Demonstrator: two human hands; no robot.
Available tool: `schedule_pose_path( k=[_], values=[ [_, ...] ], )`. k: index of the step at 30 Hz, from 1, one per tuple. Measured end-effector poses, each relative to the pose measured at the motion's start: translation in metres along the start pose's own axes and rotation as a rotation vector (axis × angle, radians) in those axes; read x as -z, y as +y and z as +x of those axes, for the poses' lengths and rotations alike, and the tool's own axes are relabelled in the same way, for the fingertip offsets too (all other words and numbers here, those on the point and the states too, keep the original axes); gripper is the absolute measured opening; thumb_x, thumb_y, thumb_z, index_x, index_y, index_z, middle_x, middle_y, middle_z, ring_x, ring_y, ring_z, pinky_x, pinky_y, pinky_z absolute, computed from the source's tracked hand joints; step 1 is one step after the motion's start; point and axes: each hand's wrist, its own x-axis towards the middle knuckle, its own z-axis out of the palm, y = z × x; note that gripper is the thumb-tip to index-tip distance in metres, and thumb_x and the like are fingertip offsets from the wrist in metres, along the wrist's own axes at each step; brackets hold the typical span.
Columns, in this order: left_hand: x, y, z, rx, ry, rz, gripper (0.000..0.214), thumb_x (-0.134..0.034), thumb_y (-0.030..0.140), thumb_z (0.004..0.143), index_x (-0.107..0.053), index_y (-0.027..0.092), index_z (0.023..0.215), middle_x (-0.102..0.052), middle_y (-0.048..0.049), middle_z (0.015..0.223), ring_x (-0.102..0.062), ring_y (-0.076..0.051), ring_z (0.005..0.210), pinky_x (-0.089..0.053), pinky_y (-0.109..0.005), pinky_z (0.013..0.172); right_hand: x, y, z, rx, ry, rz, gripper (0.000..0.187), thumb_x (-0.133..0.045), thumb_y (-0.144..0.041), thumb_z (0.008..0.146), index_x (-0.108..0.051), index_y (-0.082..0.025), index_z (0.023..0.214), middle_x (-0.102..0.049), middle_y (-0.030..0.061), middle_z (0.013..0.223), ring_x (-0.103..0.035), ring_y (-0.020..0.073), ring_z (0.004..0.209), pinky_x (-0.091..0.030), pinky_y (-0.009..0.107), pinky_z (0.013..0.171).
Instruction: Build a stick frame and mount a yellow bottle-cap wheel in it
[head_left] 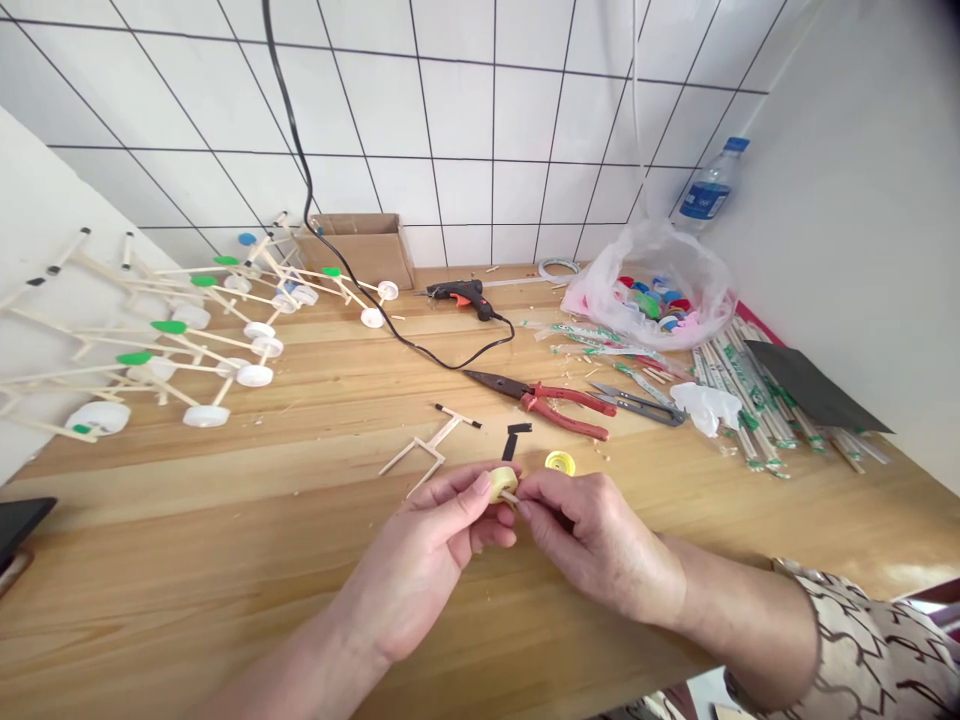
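My left hand [450, 525] is closed around a pale yellow bottle cap [502, 483], gripping it between thumb and fingers. A short wooden stick [511, 497] meets the face of that cap, and my right hand [592, 535] pinches its other end. Whether the stick goes into the cap I cannot tell. A second yellow bottle cap [560, 463] lies on the table just beyond my right hand. A small frame of joined sticks [435, 440] with black tips rests ahead of my left hand, and black strips [512, 441] lie near it.
Red-handled pliers [559, 400], scissors [637, 403] and a black glue gun [461, 294] with its cord lie ahead. Stick models [187, 340] on white cap wheels crowd the left. At right are a bag of caps [652, 290], wrapped chopsticks [742, 390] and a bottle [709, 190].
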Motion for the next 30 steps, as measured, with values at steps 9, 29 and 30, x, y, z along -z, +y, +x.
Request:
schedule_pose_path(
  k=[9, 29, 30],
  values=[
    [0.005, 0.002, -0.002, -0.06, -0.018, 0.229, 0.029, -0.078, 0.034, 0.068, -0.073, 0.019, 0.092, -0.072, -0.0028, 0.078, -0.062, -0.013, 0.068, -0.048, -0.024, 0.065, 0.001, -0.001, -0.006, 0.081, -0.051, -0.028, 0.016, -0.038, -0.012, 0.09, -0.053, -0.016, 0.087, -0.055, 0.0001, 0.069, -0.047, 0.0101, 0.057, -0.038, 0.023, 0.056],
    [0.005, -0.013, -0.009, -0.255, 0.0, 0.231, 0.027, -0.079, 0.032, 0.067, -0.07, 0.02, 0.089, -0.07, -0.0019, 0.081, -0.061, -0.013, 0.075, -0.05, -0.023, 0.069, -0.001, -0.007, -0.008, 0.374, 0.132, -0.175, 0.017, -0.039, -0.005, 0.085, -0.05, -0.014, 0.093, -0.053, 0.0021, 0.065, -0.04, 0.0134, 0.052, -0.031, 0.026, 0.047],
    [0.005, -0.012, -0.009, -0.252, -0.013, 0.233, 0.027, -0.08, 0.031, 0.067, -0.07, 0.019, 0.088, -0.069, -0.0015, 0.082, -0.061, -0.013, 0.074, -0.05, -0.023, 0.069, 0.0, -0.007, -0.008, 0.404, 0.147, -0.211, 0.018, -0.039, -0.005, 0.084, -0.05, -0.014, 0.096, -0.053, 0.0023, 0.065, -0.04, 0.014, 0.051, -0.031, 0.026, 0.047]
  ],
)
